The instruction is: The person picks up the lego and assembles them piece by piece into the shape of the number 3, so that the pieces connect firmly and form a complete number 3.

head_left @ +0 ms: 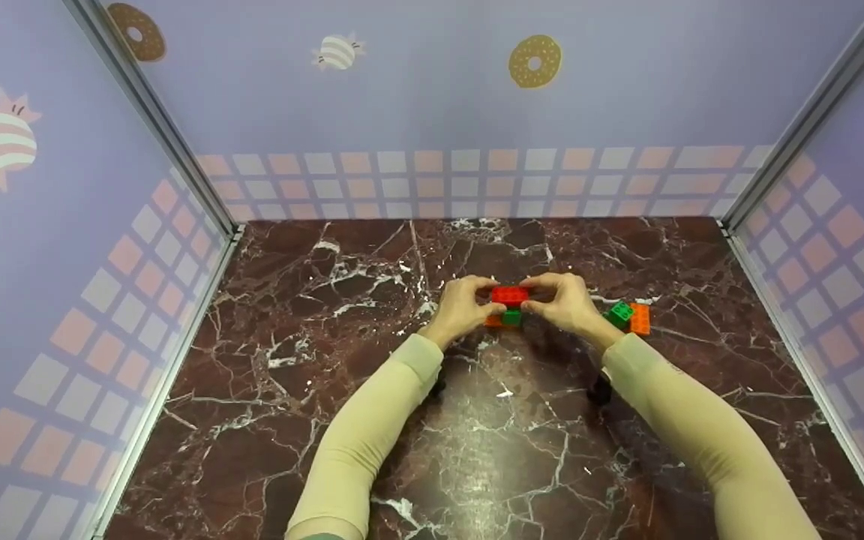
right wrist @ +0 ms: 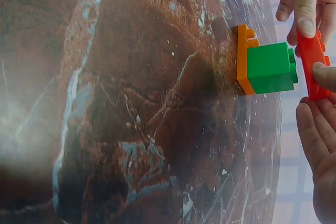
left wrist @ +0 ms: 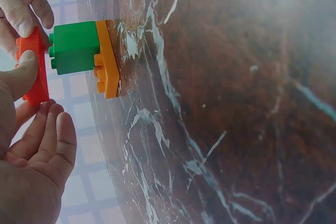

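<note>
A flat red toy brick (head_left: 510, 295) is pinched at its left end by my left hand (head_left: 463, 307) and at its right end by my right hand (head_left: 565, 303). Just below it stands a green toy brick (left wrist: 76, 48), fixed on an orange flat brick (left wrist: 108, 59) that lies on the tabletop. In both wrist views a narrow gap shows between the red brick and the green studs. The orange brick's studs stay bare at one end, beside the green brick (right wrist: 271, 68).
Right of my right hand lie another green brick (head_left: 620, 314) and another orange brick (head_left: 640, 319), close together on the dark red marbled table (head_left: 372, 352). Purple panels with printed tiles (head_left: 466, 184) wall the table at the back and both sides.
</note>
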`<control>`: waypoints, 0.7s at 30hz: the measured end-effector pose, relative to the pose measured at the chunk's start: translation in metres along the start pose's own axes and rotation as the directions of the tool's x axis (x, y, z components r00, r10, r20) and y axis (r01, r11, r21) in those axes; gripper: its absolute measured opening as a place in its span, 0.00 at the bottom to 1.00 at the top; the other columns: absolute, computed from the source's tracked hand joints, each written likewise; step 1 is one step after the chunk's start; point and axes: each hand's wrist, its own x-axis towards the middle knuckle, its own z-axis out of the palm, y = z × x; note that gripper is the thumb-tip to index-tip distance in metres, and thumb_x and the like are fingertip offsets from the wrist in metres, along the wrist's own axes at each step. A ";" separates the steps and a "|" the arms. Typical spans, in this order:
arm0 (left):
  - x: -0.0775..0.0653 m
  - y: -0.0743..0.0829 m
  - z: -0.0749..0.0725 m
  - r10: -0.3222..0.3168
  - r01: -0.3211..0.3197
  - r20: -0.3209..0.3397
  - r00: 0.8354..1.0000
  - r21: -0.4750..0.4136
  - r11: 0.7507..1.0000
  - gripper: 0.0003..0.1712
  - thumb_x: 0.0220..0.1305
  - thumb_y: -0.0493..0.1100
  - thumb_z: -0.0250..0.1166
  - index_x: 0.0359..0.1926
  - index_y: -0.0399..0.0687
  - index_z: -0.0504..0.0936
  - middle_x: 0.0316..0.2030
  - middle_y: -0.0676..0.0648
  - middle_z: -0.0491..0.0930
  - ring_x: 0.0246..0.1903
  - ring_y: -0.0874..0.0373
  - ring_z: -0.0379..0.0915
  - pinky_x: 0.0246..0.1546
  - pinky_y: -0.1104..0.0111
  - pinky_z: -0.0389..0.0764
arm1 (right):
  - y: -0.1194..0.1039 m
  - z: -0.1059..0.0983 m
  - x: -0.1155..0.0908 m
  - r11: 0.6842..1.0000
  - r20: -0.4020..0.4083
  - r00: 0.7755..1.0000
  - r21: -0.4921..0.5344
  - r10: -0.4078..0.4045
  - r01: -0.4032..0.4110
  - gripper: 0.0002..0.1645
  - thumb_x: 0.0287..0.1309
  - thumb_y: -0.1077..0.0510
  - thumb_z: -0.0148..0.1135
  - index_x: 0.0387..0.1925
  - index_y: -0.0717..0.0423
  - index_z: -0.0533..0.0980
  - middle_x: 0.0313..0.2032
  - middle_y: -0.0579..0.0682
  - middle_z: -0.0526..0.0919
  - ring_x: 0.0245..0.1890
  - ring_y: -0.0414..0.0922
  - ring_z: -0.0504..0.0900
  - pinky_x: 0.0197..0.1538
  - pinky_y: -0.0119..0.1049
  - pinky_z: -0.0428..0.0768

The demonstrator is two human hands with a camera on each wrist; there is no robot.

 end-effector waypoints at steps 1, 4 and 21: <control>-0.004 0.011 -0.007 -0.008 0.008 0.008 1.000 -0.007 1.000 0.26 0.67 0.46 0.82 0.61 0.37 0.91 0.53 0.36 0.93 0.49 0.43 0.94 0.57 0.58 0.91 | 0.000 0.001 0.000 1.000 0.001 1.000 0.006 -0.001 0.001 0.22 0.62 0.67 0.81 0.58 0.65 0.89 0.53 0.66 0.94 0.50 0.63 0.96 0.45 0.22 0.88; 0.003 -0.009 0.003 0.032 -0.032 -0.010 0.999 -0.001 0.999 0.26 0.66 0.51 0.83 0.59 0.42 0.93 0.50 0.41 0.94 0.46 0.50 0.94 0.54 0.62 0.92 | 0.000 0.003 0.000 1.000 0.006 1.000 0.024 -0.002 0.002 0.22 0.62 0.68 0.80 0.58 0.65 0.89 0.53 0.67 0.94 0.50 0.64 0.96 0.44 0.21 0.88; -0.008 0.012 -0.007 -0.005 0.005 -0.012 1.000 0.034 0.999 0.21 0.66 0.45 0.83 0.56 0.41 0.94 0.50 0.41 0.95 0.48 0.47 0.93 0.57 0.59 0.90 | 0.004 0.008 -0.001 1.000 0.014 1.000 0.002 0.013 -0.013 0.22 0.61 0.67 0.82 0.57 0.65 0.90 0.51 0.67 0.94 0.49 0.63 0.96 0.43 0.16 0.83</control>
